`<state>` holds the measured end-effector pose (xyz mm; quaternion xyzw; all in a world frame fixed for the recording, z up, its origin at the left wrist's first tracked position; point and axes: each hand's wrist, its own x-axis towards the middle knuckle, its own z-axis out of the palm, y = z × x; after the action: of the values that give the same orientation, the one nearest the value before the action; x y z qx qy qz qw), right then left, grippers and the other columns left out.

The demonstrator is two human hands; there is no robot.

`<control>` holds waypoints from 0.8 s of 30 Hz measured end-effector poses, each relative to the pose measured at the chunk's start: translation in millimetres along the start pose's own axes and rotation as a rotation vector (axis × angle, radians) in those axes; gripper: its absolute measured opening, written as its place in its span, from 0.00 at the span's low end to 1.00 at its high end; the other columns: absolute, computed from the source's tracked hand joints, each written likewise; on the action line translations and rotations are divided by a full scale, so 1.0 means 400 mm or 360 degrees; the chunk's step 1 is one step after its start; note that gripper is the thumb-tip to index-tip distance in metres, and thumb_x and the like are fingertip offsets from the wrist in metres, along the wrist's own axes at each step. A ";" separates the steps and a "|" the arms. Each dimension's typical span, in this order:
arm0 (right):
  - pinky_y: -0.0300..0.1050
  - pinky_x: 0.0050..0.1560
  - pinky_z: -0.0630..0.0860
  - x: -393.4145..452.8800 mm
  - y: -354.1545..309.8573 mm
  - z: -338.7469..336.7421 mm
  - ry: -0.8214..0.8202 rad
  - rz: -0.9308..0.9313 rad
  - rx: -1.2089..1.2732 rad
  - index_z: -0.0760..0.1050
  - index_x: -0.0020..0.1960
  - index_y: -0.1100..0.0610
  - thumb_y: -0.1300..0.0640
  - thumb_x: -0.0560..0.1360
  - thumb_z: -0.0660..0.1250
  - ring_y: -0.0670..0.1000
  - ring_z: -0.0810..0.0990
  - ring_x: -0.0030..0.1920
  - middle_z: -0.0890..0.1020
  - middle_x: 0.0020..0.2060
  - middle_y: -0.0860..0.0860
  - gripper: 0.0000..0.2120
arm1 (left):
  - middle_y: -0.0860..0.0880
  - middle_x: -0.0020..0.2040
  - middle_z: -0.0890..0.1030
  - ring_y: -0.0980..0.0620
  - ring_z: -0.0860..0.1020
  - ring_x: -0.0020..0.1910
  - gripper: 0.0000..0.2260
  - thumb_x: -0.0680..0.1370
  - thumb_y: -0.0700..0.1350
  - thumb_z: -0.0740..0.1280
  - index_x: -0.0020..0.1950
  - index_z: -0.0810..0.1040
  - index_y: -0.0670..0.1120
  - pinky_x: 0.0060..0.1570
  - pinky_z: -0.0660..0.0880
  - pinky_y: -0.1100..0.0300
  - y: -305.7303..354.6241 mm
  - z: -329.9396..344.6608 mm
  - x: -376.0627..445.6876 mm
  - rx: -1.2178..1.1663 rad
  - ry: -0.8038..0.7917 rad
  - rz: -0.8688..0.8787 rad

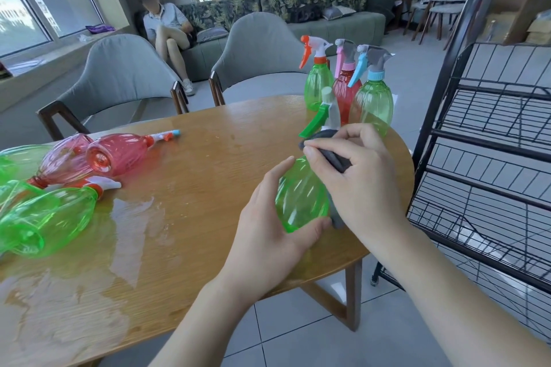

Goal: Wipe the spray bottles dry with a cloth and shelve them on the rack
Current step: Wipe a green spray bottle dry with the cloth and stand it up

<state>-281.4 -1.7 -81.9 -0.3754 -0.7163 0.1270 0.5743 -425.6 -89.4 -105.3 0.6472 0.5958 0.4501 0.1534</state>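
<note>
- Green spray bottle [301, 197]: translucent thin plastic, apparently empty; judged light, slightly yielding under squeeze, probably slick where wet. Held above the near right edge of the wooden table [193, 188], green trigger [314, 125] pointing away.
- Best hold, by judgement: round the wide belly or at the neck under the trigger head.
- Grey cloth [335, 158]: soft, bunched against the bottle's shoulder and right flank.
- Left hand [268, 229]: cups the bottle's lower body, fingers curled beneath, thumb along the side.
- Right hand [357, 176]: fingers pinch the cloth, pressing it onto the bottle.
- Three upright bottles [372, 98] stand beyond; others lie at the left in spilled water.
- Black wire rack [483, 140]: right of the table, shelves showing no bottles.
</note>
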 end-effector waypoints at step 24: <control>0.55 0.54 0.82 0.083 -0.013 -0.015 0.0606 -0.0160 0.0380 0.84 0.55 0.57 0.59 0.79 0.74 0.53 0.86 0.51 0.83 0.49 0.44 0.05 | 0.68 0.71 0.76 0.65 0.73 0.72 0.38 0.72 0.52 0.82 0.77 0.67 0.62 0.65 0.68 0.74 -0.020 -0.039 -0.002 -0.0166 -0.0179 0.0000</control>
<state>-279.9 15.8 -52.6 -0.2858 -0.5927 0.1091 0.7450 -442.3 -93.4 -103.0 0.6626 0.5620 0.4435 0.2201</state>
